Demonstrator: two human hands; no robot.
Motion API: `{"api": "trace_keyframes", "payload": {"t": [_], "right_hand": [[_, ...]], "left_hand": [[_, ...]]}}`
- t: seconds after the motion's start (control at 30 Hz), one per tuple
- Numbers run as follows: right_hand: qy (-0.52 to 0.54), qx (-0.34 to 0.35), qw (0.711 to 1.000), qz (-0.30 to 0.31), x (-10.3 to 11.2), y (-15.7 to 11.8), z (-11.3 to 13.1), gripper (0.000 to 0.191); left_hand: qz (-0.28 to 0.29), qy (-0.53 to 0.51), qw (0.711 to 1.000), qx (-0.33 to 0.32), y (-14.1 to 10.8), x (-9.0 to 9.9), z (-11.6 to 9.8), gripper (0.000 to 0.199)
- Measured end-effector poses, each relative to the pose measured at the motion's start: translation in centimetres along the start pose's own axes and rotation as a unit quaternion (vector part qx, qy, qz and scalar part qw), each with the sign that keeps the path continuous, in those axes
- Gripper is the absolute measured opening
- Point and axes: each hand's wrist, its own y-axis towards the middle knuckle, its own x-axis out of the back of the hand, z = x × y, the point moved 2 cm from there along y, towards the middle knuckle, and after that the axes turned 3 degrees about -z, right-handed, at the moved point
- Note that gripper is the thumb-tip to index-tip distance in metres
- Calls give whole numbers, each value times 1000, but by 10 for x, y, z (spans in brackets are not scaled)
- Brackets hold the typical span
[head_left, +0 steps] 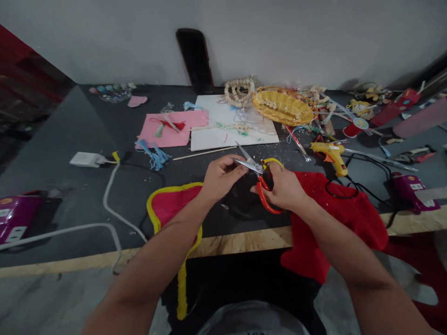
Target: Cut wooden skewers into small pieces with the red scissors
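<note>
My right hand (284, 186) grips a pair of scissors (262, 184) with one red and one yellow handle. Their blades are spread and point toward my left hand (223, 176). The fingers of that hand are pinched together at the lower blade, around something small and pale that I cannot make out. Below my left forearm lies a pink-red cloth piece with yellow edging (174, 202), a yellow strip hanging off the table. Red plush cloth (335, 209) drapes over the table edge under my right forearm.
A white board (233, 137) and pink sheet (148, 132) hold tassels and scraps. Behind stand a yellow wicker basket (284, 109) and a leaning phone (195, 60). A yellow glue gun (333, 156) lies right, a charger (87, 159) with cable left.
</note>
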Motion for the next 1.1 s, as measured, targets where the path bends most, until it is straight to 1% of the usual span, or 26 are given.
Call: {"api": "trace_keyframes", "payload": {"t": [0.1,0.2,0.37,0.5,0.7,0.9,1.1], "right_hand": [[3,-6,1000,-3,0,1,-3,54],[5,0,1000,-2,0,2,-6,55],[6,33,999,-1,0,4,-8,58],[9,50,999,0,-1,4,-9,56],[9,35,999,4,0,3,-7,56],[-14,15,1000,9,2,1,-1,53],[-11,-5,1000,8,0,0,-1,57]], "left_hand": [[-8,10,1000,-11,0,0,0,30],[-3,31,999,-21,1,1,1,26],[9,89,996,-22,1,3,-1,12],[29,108,993,-26,1,3,-3,8],[24,85,996,-15,2,3,-2,11],[25,35,999,-14,1,2,1,17],[2,-7,1000,-21,0,1,1,22]]}}
